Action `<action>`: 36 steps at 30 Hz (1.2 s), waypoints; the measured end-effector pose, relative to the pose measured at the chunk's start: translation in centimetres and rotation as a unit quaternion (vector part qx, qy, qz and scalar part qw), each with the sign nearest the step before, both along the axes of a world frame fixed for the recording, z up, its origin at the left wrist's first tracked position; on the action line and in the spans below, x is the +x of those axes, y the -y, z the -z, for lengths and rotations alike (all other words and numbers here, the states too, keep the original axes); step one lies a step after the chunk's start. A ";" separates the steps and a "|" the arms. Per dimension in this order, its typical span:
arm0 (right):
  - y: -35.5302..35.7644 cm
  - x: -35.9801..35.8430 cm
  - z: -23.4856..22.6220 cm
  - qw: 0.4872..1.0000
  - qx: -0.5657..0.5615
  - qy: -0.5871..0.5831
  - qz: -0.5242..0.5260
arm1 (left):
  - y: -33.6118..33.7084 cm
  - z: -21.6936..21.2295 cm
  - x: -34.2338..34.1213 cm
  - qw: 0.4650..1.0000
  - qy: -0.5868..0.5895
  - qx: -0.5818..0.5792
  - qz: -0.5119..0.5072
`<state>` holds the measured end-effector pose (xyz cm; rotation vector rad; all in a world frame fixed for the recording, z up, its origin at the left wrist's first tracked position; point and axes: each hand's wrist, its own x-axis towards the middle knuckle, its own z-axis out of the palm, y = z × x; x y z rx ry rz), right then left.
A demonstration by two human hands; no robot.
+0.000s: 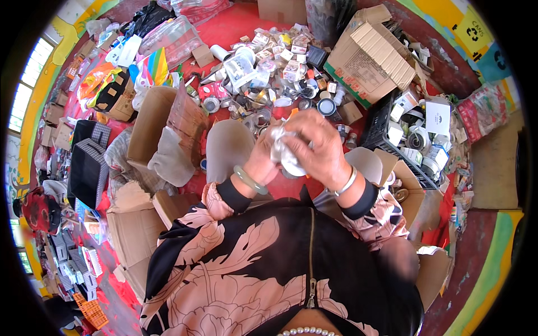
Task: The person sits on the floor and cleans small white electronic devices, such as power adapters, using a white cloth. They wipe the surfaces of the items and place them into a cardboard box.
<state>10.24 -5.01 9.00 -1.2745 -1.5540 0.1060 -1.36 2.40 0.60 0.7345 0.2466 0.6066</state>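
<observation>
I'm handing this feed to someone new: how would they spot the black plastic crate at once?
Start from the big open cardboard box at the top right of the red floor. Just below it, right of the right hand, sits the black plastic crate. It alone there has dark lattice walls, and it is packed with white boxes and tape rolls.

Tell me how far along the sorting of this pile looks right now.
Partly done, I'd judge. A black crate at the right already holds white boxes and round tins. In hand: both the left hand and right hand grip a crumpled white packet. Left: a big heap of small boxes and tins ahead, and a brown carton that looks empty.
</observation>
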 end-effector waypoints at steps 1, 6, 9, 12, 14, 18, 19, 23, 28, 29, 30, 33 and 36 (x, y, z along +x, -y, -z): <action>-0.2 -0.1 0.6 1.000 0.007 0.023 0.011 | 0.5 0.1 0.0 0.999 -0.031 0.005 -0.015; 1.2 -1.9 0.9 0.992 0.000 0.062 -0.111 | 0.0 -1.7 -0.3 0.997 -0.034 -0.067 0.002; -0.9 0.9 1.5 0.996 -0.032 -0.054 0.070 | 0.9 0.2 0.2 0.997 -0.066 0.031 -0.016; 1.2 -2.1 1.4 0.992 0.029 0.094 -0.081 | -0.2 -1.3 -0.2 0.995 -0.089 0.047 -0.015; 1.5 -2.1 1.9 0.994 0.001 0.076 -0.084 | -0.3 -2.6 -0.5 0.964 -0.088 0.238 -0.076; -0.6 0.4 1.4 1.000 -0.007 0.001 0.019 | 0.3 0.1 -0.2 0.997 0.009 -0.077 0.023; -0.2 -0.2 1.9 0.998 0.032 0.058 -0.012 | -0.6 1.5 -0.6 0.984 0.060 -0.157 0.065; -0.4 0.2 1.9 0.999 0.009 0.048 0.013 | 0.1 0.1 -0.4 0.999 -0.029 0.023 0.006; 1.2 -1.6 1.7 0.990 0.064 0.113 -0.057 | 1.1 -2.2 0.4 0.986 -0.080 -0.141 -0.031; 1.6 -2.3 1.7 0.992 0.026 0.090 -0.081 | 1.2 -2.7 0.1 0.992 -0.066 -0.106 -0.027; 0.9 -1.5 1.7 0.993 0.043 0.107 -0.027 | 0.8 -1.9 0.1 0.995 -0.054 -0.089 -0.008; -1.8 3.5 2.5 0.983 0.025 0.132 0.128 | 1.4 -0.7 0.0 0.994 -0.025 -0.109 -0.003; -1.2 16.7 6.7 0.879 0.174 -0.412 0.166 | -1.9 1.2 -1.9 0.975 0.147 -0.150 0.074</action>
